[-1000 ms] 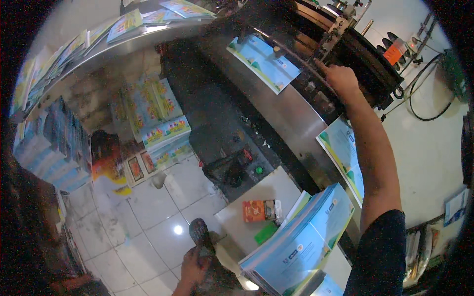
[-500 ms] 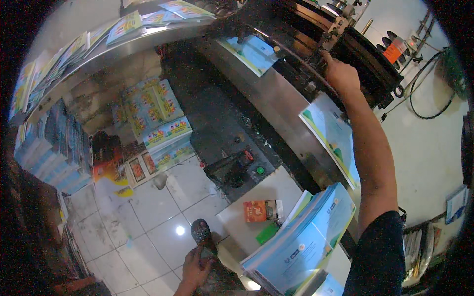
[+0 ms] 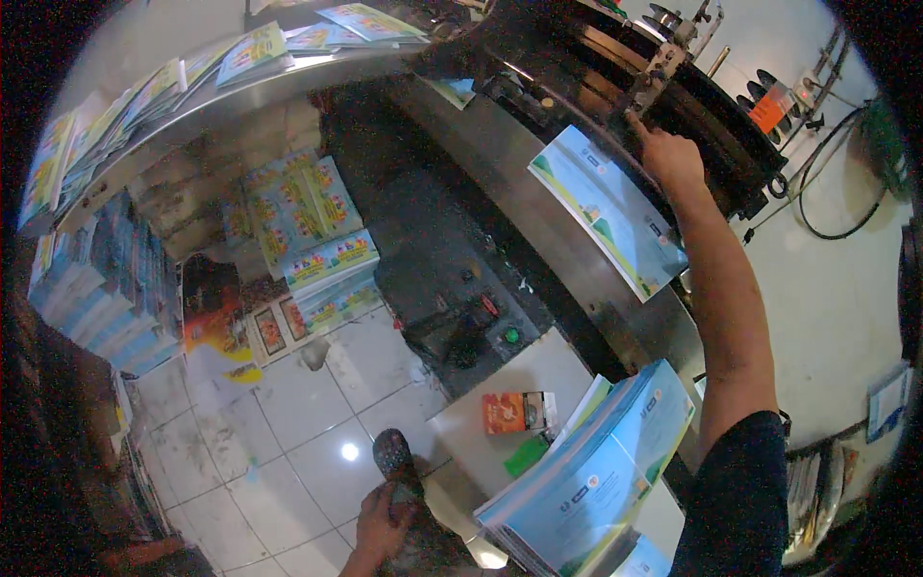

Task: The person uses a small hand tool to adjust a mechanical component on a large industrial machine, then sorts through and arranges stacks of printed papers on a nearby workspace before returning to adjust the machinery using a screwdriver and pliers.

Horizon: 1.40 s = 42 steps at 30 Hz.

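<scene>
My right hand point(image 3: 673, 159) reaches up to the dark machine point(image 3: 716, 106), index finger stretched out and its tip at a metal bracket point(image 3: 659, 77). Its other fingers are partly hidden, and I see nothing held. Below the wrist, a blue printed booklet cover point(image 3: 606, 212) lies on the steel rail point(image 3: 510, 183). Part of another cover point(image 3: 454, 90) shows farther up the rail. Low in the view, my left hand point(image 3: 383, 524) rests by my leg with its fingers curled around something small and greyish that I cannot make out.
A stack of blue covers point(image 3: 586, 481) stands on a white board point(image 3: 461, 409) beside an orange-and-white box point(image 3: 517, 412). Bundles of printed booklets point(image 3: 308, 212) sit on the floor, with a tall stack point(image 3: 106, 288) at left. Fanned booklets point(image 3: 252, 53) line the curved steel ledge.
The cover under my right arm has slid up and left along the rail. The farther cover has mostly passed out of sight. Both hands stay nearly in place.
</scene>
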Available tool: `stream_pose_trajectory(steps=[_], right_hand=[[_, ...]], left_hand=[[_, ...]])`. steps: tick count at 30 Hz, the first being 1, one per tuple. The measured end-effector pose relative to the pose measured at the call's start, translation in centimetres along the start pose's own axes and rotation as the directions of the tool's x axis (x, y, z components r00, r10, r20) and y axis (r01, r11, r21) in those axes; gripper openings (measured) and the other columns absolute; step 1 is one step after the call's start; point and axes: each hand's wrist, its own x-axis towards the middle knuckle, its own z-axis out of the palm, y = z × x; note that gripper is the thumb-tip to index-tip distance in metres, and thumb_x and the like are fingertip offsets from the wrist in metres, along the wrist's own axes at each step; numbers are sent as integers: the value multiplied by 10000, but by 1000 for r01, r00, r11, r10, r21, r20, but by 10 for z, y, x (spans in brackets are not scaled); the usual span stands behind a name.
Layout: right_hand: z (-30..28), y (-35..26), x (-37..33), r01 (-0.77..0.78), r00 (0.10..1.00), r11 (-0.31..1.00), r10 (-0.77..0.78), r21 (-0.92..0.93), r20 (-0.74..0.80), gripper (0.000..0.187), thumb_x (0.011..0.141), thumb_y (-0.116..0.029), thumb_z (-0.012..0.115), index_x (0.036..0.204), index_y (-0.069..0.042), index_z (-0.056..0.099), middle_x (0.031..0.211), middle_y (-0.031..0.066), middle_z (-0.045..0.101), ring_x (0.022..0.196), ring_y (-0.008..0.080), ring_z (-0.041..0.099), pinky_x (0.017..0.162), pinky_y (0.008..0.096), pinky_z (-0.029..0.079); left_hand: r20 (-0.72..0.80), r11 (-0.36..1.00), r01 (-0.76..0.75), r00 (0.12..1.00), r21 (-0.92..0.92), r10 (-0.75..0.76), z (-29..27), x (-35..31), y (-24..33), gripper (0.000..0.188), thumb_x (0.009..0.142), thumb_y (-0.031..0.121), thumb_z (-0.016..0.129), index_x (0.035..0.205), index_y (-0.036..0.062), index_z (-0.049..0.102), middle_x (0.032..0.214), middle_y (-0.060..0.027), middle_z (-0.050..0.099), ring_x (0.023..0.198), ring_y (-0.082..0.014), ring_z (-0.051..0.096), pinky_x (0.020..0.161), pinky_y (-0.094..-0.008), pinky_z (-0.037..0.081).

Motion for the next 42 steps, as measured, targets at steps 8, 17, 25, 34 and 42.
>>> stream_pose_trajectory(steps=[8,17,25,34,42], right_hand=[[-10,-4,-4,17,999,994,-14,-110,33,747,897,-87,475,1535,-360,200,1019,146,678,831,312,703,680,439,575],[-2,-1,2,49,999,982,-49,-182,1,688,927,-91,453,1529,-345,235,995,141,675,821,290,704,681,426,574],[-2,-1,2,58,998,984,-55,-168,22,686,909,-114,484,1522,-337,269,959,137,676,797,281,703,670,424,572],[-2,-3,2,98,995,988,-94,-117,41,693,914,-111,466,1532,-331,241,996,126,676,828,290,704,681,430,573],[8,3,7,237,967,971,-232,-40,105,607,934,-125,459,1488,-320,310,1023,136,677,850,301,704,693,426,576]], left_hand=[[-20,1000,-9,1000,30,9,1,-3,-2,682,851,396,677,1401,63,451,1349,-258,490,1242,-427,463,1044,-487,404],[36,999,33,999,6,-33,-2,-2,-2,692,842,371,687,1419,86,432,1364,-259,468,1265,-424,435,1055,-486,389],[23,1000,20,1000,6,-21,1,-3,-2,690,846,379,678,1421,90,429,1368,-265,459,1258,-434,436,1048,-493,394],[-15,997,-68,998,28,69,5,-4,-14,703,849,395,661,1424,75,413,1336,-273,482,1210,-443,476,1010,-497,425],[-10,996,-49,999,79,50,6,-2,-14,684,854,405,654,1399,55,434,1323,-261,493,1217,-438,474,1009,-498,426]])
